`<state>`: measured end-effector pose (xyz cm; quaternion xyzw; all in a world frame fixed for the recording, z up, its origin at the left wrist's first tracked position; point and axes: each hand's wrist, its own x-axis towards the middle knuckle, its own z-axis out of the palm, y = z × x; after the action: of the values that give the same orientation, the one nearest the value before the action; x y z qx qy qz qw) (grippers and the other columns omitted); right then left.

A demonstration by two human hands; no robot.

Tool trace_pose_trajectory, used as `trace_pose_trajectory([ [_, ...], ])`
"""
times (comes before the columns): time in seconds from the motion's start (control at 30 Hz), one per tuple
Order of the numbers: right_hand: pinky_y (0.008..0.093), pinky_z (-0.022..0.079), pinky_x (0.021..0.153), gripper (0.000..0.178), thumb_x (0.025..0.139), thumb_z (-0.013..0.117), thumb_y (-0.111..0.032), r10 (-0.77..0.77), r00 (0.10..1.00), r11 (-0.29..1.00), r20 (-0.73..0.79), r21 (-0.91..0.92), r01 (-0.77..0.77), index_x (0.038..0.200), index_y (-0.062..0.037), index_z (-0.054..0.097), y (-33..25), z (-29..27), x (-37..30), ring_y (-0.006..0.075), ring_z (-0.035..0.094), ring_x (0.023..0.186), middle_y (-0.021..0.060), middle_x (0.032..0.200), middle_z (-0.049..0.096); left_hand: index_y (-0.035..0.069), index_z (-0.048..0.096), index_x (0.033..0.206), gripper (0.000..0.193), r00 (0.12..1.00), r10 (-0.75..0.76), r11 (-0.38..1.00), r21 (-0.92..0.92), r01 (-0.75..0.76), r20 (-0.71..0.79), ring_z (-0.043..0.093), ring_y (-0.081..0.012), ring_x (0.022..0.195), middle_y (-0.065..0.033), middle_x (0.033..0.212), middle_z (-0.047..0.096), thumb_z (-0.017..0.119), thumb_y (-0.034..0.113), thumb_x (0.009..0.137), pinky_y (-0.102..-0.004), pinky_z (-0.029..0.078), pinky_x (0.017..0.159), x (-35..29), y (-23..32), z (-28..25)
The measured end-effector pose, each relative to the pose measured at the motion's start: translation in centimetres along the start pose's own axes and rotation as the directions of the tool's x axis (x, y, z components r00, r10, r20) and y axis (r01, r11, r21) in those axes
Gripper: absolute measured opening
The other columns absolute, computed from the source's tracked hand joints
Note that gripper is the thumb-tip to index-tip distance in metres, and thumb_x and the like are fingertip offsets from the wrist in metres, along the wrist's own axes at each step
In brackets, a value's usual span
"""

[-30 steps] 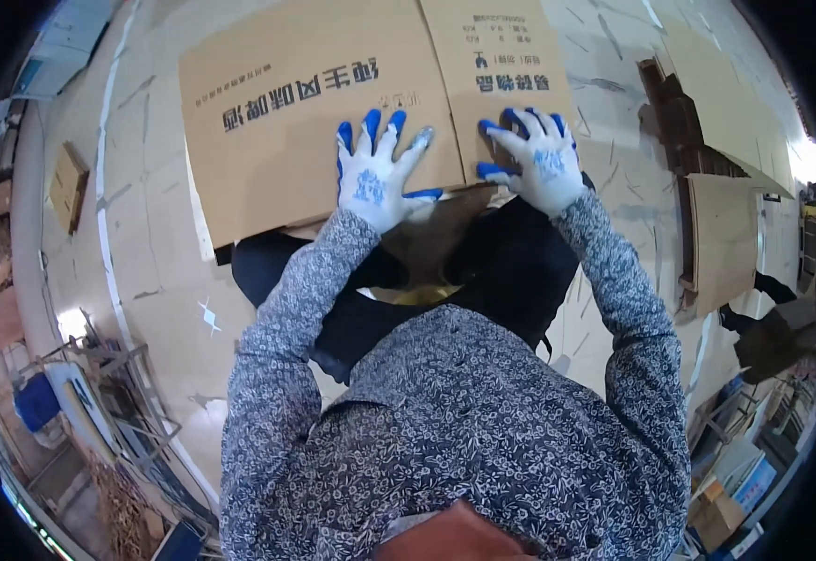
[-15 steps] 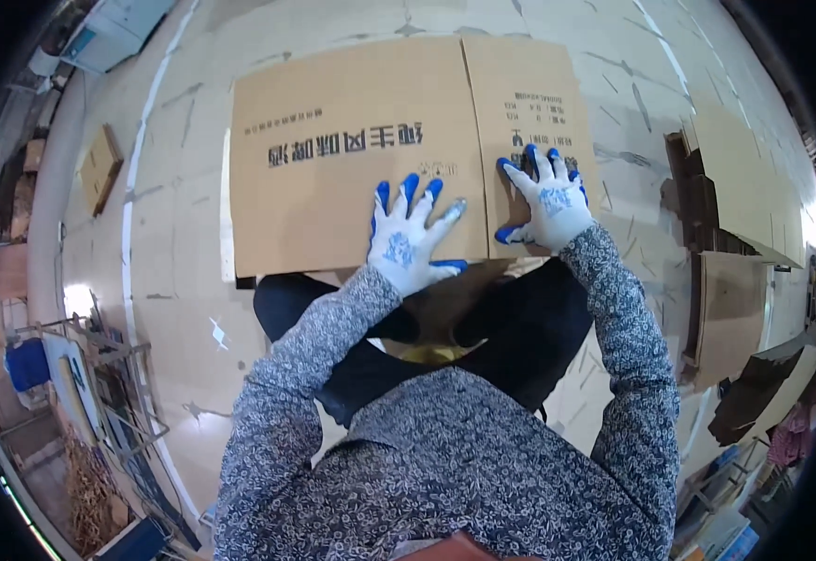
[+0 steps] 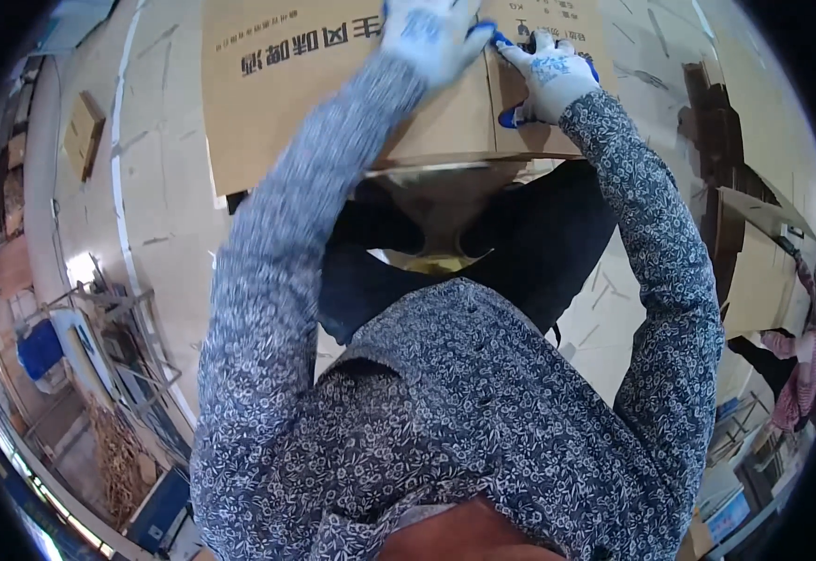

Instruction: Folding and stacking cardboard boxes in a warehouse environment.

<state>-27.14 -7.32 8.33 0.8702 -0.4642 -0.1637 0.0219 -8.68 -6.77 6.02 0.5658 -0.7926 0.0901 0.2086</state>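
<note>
A flat brown cardboard sheet (image 3: 277,122) with dark print lies in front of me, its near edge just beyond my knees and its far part outside the view. A crease runs through it from near to far. My left hand (image 3: 429,37), in a white glove with blue fingertips, reaches over the sheet by the crease. Its fingers are apart and partly cut off by the upper edge; motion blurs it. My right hand (image 3: 555,79), gloved alike, rests on the narrower panel right of the crease, thumb spread and fingers slightly bent. Neither hand holds anything.
Stacked cardboard (image 3: 754,140) stands at the right, with a pink cloth (image 3: 794,379) nearer me. A small cardboard piece (image 3: 83,136) lies on the floor at the left. A metal frame (image 3: 118,327) and a blue object (image 3: 40,350) stand at the lower left.
My left hand has moved farther away across the sheet, toward the crease. My right hand stays on the right panel, its fingers a little more bent. The whole view has shifted, so the sheet appears higher.
</note>
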Motion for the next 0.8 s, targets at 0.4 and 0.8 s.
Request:
trace_pose_trajectory([
  [0.4, 0.0503, 0.044, 0.100, 0.109, 0.057, 0.087, -0.046, 0.019, 1.000, 0.983, 0.019, 0.183, -0.022, 0.146, -0.0123, 0.034, 0.1, -0.5, -0.3, 0.0423, 0.047, 0.124, 0.0204, 0.140, 0.043, 0.011, 0.042, 0.143, 0.059, 0.977, -0.103, 0.991, 0.099, 0.085, 0.185, 0.032, -0.0371, 0.139, -0.0118, 0.150, 0.038, 0.048, 0.043, 0.094, -0.0627, 0.018, 0.112, 1.0, -0.9, 5.6],
  [0.8, 0.0500, 0.037, 0.106, 0.090, 0.068, 0.081, -0.046, 0.411, 0.755, 0.821, -0.511, 0.567, -0.064, 0.140, -0.0090, 0.042, 13.9, 6.8, -4.6, 0.0433, 0.040, 0.129, 0.0205, 0.144, 0.040, 0.014, 0.042, 0.144, 0.058, 0.967, -0.163, 0.974, 0.187, 0.125, 0.199, 0.029, -0.0417, 0.139, -0.0165, 0.152, 0.034, 0.055, 0.035, 0.092, -0.0567, 0.018, 0.114, -2.0, 1.9, 3.2],
])
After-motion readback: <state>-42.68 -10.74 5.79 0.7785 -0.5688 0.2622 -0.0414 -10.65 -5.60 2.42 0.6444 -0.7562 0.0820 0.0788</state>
